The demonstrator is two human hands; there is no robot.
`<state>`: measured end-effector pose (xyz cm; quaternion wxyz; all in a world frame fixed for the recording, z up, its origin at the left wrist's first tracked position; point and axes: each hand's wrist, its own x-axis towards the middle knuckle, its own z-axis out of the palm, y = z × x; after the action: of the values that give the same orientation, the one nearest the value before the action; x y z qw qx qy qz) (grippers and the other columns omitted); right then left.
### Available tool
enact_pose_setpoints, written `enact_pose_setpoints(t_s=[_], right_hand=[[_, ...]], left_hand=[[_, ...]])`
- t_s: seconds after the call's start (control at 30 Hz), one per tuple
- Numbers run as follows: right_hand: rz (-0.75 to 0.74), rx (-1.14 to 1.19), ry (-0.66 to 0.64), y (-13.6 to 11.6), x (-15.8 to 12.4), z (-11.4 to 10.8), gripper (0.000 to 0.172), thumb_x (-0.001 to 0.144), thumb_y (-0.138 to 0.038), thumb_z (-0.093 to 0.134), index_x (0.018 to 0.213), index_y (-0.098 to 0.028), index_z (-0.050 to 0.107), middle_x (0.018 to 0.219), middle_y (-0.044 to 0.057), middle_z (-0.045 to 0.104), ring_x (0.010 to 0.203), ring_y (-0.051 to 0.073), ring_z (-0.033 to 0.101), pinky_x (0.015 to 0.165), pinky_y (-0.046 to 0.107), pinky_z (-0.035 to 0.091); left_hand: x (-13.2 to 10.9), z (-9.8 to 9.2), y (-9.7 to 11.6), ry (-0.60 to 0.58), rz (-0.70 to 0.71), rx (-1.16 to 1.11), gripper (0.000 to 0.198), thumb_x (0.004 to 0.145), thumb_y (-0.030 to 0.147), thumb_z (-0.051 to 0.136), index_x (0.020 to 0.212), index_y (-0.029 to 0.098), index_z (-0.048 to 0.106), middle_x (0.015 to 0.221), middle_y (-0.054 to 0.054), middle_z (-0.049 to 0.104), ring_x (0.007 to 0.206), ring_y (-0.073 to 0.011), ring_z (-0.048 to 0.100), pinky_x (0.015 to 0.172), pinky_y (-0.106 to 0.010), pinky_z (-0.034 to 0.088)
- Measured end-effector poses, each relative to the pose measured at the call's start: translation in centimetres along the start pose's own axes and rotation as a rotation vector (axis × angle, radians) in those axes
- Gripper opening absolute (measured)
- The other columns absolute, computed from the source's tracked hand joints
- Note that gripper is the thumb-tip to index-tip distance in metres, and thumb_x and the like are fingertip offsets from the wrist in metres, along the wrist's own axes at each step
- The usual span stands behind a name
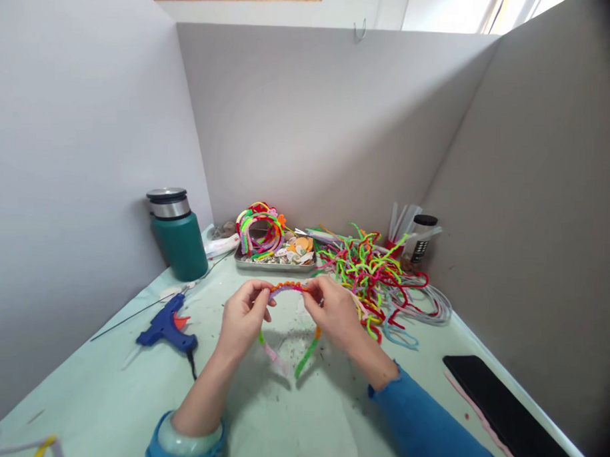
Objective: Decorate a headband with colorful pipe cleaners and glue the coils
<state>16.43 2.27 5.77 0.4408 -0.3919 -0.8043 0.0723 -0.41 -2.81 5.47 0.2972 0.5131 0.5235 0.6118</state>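
Observation:
Between my two hands, above the table, is a headband (287, 287) wrapped in fuzzy pipe cleaners, arched upward. Its top shows orange loops over a purple band. Its two ends hang down below my hands, one pink and the other green. My left hand (244, 314) pinches the left side of the arch between thumb and fingers. On the right side, my right hand (333, 311) grips the band in the same way. The parts of the band under my fingers are hidden.
A blue glue gun (169, 327) and a green bottle (177, 241) stand left. Behind are a metal tray (276, 266) of small pieces, finished headbands (259, 230) and a tangled pipe-cleaner heap (371, 267). A black phone-like slab (509, 412) lies right. Grey panels enclose the table.

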Motion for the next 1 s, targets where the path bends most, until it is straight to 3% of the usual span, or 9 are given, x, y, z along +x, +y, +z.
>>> enact_pose_setpoints(t_s=[0.2, 0.33, 0.47, 0.67, 0.83, 0.93, 1.0], right_hand=[[-0.004, 0.003, 0.028, 0.3, -0.1, 0.1, 0.003, 0.077, -0.016, 0.052, 0.078, -0.017, 0.054, 0.070, 0.002, 0.058, 0.065, 0.014, 0.053, 0.059, 0.025, 0.040], [-0.095, -0.003, 0.078, 0.4, -0.2, -0.1, 0.006, 0.081, -0.016, 0.049, 0.084, -0.017, 0.053, 0.077, 0.005, 0.058, 0.069, 0.015, 0.054, 0.063, 0.027, 0.043], [-0.301, -0.026, 0.176, 0.4, -0.5, -0.3, 0.010, 0.083, -0.013, 0.048, 0.091, -0.018, 0.052, 0.086, 0.009, 0.060, 0.082, 0.018, 0.056, 0.071, 0.031, 0.045], [-0.493, -0.041, 0.295, 0.6, -0.8, -0.5, 0.018, 0.080, -0.008, 0.053, 0.095, -0.018, 0.051, 0.086, 0.009, 0.061, 0.085, 0.019, 0.057, 0.071, 0.032, 0.048], [-0.460, -0.015, 0.307, 0.1, -0.8, -0.4, 0.017, 0.080, -0.009, 0.052, 0.095, -0.018, 0.052, 0.087, 0.009, 0.061, 0.085, 0.018, 0.057, 0.071, 0.032, 0.049], [-0.330, 0.050, 0.237, -0.2, -0.8, 0.0, 0.011, 0.082, -0.012, 0.051, 0.092, -0.018, 0.052, 0.088, 0.008, 0.059, 0.083, 0.017, 0.057, 0.071, 0.031, 0.048], [-0.227, 0.126, 0.187, -0.3, -0.8, 0.2, 0.011, 0.083, -0.016, 0.050, 0.094, -0.018, 0.052, 0.092, 0.008, 0.057, 0.077, 0.015, 0.057, 0.067, 0.029, 0.048]], left_hand=[[0.1, 0.0, 0.1, -0.044, 0.082, 0.047, 0.019, 0.075, 0.028, 0.058, 0.090, 0.017, 0.056, 0.084, -0.003, 0.059, 0.072, -0.0143, 0.058, 0.063, -0.026, 0.048], [-0.1, 0.0, 0.2, -0.010, 0.282, 0.197, 0.013, 0.076, 0.021, 0.056, 0.088, 0.018, 0.057, 0.088, -0.005, 0.058, 0.081, -0.0161, 0.057, 0.077, -0.029, 0.046], [-0.6, 0.0, 0.7, 0.103, 0.503, 0.344, 0.010, 0.079, 0.015, 0.051, 0.086, 0.020, 0.056, 0.089, -0.006, 0.058, 0.087, -0.0175, 0.056, 0.082, -0.032, 0.043], [-0.9, 0.0, -0.4, 0.180, 0.821, 0.490, 0.019, 0.079, 0.006, 0.048, 0.093, 0.018, 0.052, 0.091, -0.006, 0.056, 0.088, -0.0164, 0.055, 0.081, -0.035, 0.046], [-0.9, 0.2, -1.0, 0.206, 0.836, 0.508, 0.024, 0.081, 0.004, 0.045, 0.100, 0.018, 0.048, 0.093, -0.007, 0.054, 0.091, -0.0161, 0.053, 0.081, -0.034, 0.047], [-0.9, 0.3, -0.8, 0.220, 0.734, 0.485, 0.019, 0.083, 0.007, 0.043, 0.097, 0.018, 0.048, 0.085, -0.005, 0.054, 0.089, -0.0163, 0.054, 0.080, -0.033, 0.046], [-0.9, 0.4, -0.6, 0.212, 0.609, 0.451, 0.015, 0.084, 0.010, 0.042, 0.095, 0.018, 0.049, 0.081, -0.003, 0.054, 0.078, -0.0141, 0.055, 0.073, -0.030, 0.047]])
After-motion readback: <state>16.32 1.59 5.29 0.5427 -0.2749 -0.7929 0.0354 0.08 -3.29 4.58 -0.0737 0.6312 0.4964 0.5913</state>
